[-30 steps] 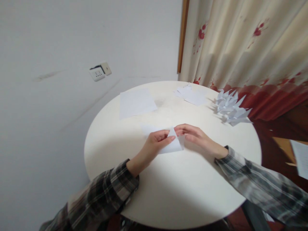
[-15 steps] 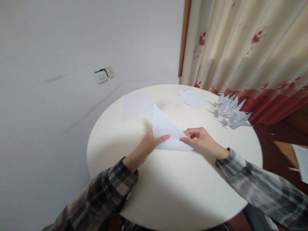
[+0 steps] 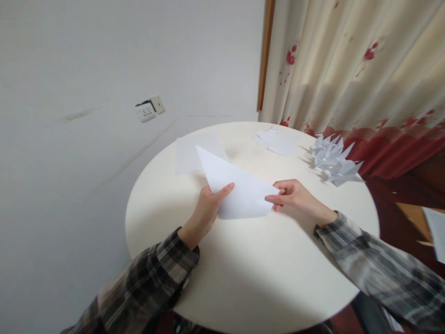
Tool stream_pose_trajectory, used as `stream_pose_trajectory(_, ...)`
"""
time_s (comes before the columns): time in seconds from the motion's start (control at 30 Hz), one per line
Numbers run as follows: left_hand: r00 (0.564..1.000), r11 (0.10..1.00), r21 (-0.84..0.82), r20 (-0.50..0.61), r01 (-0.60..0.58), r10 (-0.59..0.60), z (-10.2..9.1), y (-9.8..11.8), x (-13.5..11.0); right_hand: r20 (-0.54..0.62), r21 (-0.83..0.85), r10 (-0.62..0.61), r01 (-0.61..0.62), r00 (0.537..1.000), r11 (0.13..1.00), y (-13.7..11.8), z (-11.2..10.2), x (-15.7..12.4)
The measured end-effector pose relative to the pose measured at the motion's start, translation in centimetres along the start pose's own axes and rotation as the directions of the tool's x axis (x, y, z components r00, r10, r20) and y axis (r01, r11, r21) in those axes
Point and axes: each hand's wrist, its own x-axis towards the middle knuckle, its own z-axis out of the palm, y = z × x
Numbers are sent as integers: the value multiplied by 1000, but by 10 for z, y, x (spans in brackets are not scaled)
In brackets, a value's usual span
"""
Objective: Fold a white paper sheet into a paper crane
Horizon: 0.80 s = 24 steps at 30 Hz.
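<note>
A folded sheet of white paper (image 3: 239, 190) is held between my two hands over the round table, its pointed corner aimed up and left. My left hand (image 3: 208, 204) grips its left side, thumb lying on top and the other fingers hidden beneath. At the right corner, my right hand (image 3: 292, 197) pinches the paper between thumb and fingers. Beyond my left hand a flat white sheet (image 3: 189, 153) lies on the table, partly covered by the folded paper.
The round white table (image 3: 267, 273) stands against a wall with a socket (image 3: 146, 112). Loose paper pieces (image 3: 281, 141) lie toward its back. Several folded paper cranes (image 3: 335, 160) sit at the right edge, near a patterned curtain (image 3: 347, 69).
The folded paper has turned, its tip swinging left, and more of it shows between my hands. My left hand has shifted slightly left, and my right hand slightly right.
</note>
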Motion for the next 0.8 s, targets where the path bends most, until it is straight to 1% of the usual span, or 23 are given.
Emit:
stream_pose_trajectory(0.1, 997, 995, -63, 20, 81, -80, 3, 5, -4, 20, 105, -38, 36, 999, 994, 2, -2, -1)
stream_pose_trajectory(0.17, 993, 990, -78, 31, 116, -114, 3, 5, -5, 24, 144, -58, 53, 998, 988, 4, -3, -1)
stream_pose_trajectory(0.23, 996, 991, -97, 7, 91, -91, 3, 4, -4, 26, 155, -64, 60, 998, 986, 5, -3, -2)
stream_pose_trajectory(0.37, 1000, 991, -131, -29, -7, 3, 1, -1, 0, 25, 173, -90, 84, 996, 981, 5, -3, -2)
stream_pose_trajectory(0.43, 1000, 990, -138, -17, -27, 25, 0, -3, 1, 27, 175, -102, 96, 994, 980, 6, -3, -2)
stream_pose_trajectory(0.53, 999, 989, -144, 19, -25, 28, 0, -4, 1, 21, 152, -109, 104, 994, 983, 8, -3, -2)
stream_pose_trajectory(0.63, 999, 990, -137, 39, -20, 25, 0, -4, 0, -21, 102, -117, 118, 993, 988, 11, -3, 0)
stream_pose_trajectory(0.7, 998, 992, -121, 61, -27, 35, -1, -4, 1, -69, 68, -143, 147, 987, 987, 12, -4, 1)
stream_pose_trajectory(0.77, 992, 994, -85, 98, -64, 73, -2, -5, 3, -144, 37, -194, 201, 970, 979, 14, -5, 2)
stream_pose_trajectory(0.8, 989, 994, -64, 109, -91, 98, -3, -6, 5, -199, 16, -229, 237, 953, 971, 14, -5, 2)
